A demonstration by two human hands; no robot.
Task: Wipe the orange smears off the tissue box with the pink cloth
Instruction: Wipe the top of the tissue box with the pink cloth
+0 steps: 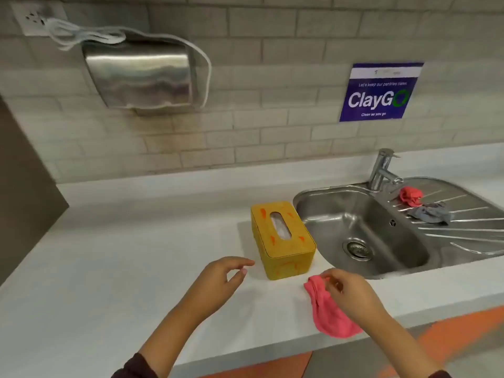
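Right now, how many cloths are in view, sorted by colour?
Pink: 2, the pink cloth pinched in the right hand and another pink cloth on the sink drainboard.
Grey: 1, a grey cloth beside it on the drainboard.
Total: 3

Right hand [351, 289] pinches pink cloth [328, 312] on counter [122, 255]; left hand [221, 279] open near smeared yellow tissue box [283, 238], beside sink [362, 230].

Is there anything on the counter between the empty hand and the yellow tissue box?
No. In the head view only bare white counter separates the left hand from the tissue box.
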